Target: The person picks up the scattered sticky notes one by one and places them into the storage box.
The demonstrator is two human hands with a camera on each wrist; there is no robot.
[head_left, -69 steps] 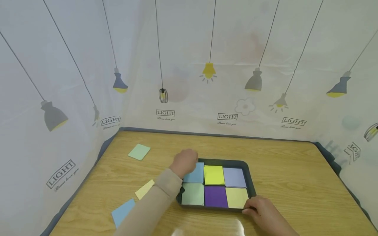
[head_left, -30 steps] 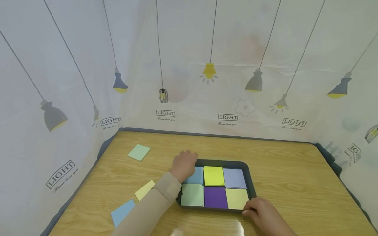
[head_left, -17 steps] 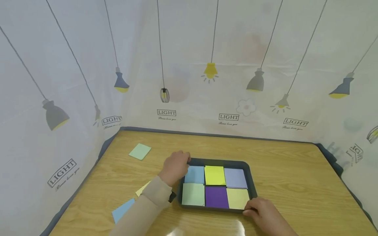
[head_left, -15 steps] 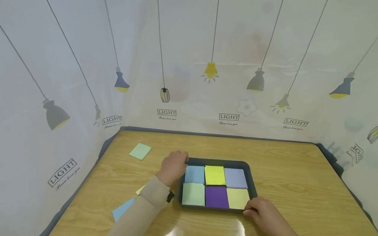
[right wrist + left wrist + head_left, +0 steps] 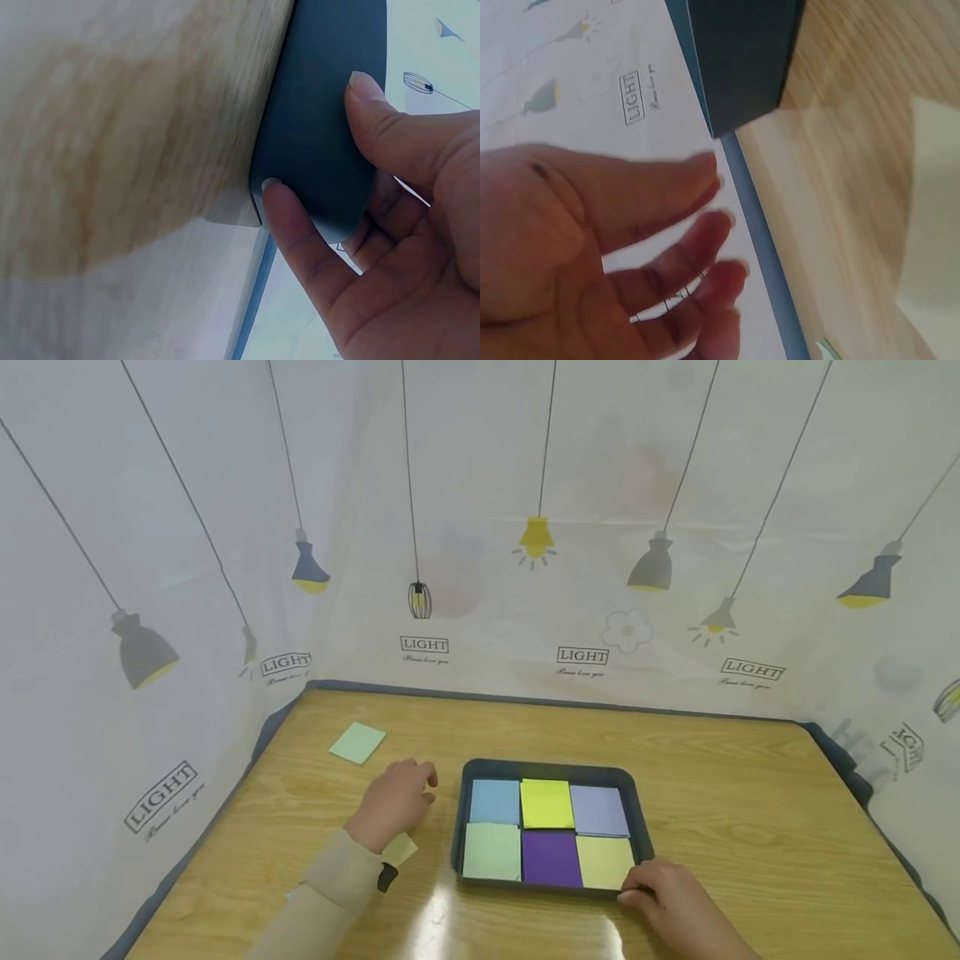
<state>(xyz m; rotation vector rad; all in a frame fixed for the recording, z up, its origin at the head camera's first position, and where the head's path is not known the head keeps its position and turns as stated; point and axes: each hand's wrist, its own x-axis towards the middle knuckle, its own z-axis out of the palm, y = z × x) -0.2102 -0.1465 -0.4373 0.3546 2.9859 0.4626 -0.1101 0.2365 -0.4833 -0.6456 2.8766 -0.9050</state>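
Note:
A dark shallow tray (image 5: 555,770) holds two rows of sticky notes. Light blue (image 5: 495,801), bright yellow (image 5: 547,803) and lavender notes (image 5: 600,810) make the far row; pale green (image 5: 492,852), purple (image 5: 551,858) and pale yellow notes (image 5: 606,862) the near one. My left hand (image 5: 393,803) hovers left of the tray, fingers loosely bent with nothing between them; the left wrist view shows its thumb apart from the tray wall (image 5: 742,67). With thumb and fingers around the near right corner, my right hand (image 5: 671,897) grips the tray.
A green note (image 5: 357,742) lies far left on the wooden table (image 5: 750,793). Beneath my left wrist is a pale yellow note (image 5: 401,849), partly covered. My sleeve hides nearly all of a blue note (image 5: 290,897). Lamp-printed sheeting (image 5: 480,568) surrounds the table.
My left hand has let go of the tray's far left corner and moved left and nearer, uncovering the light blue note. My right hand keeps its grip on the tray.

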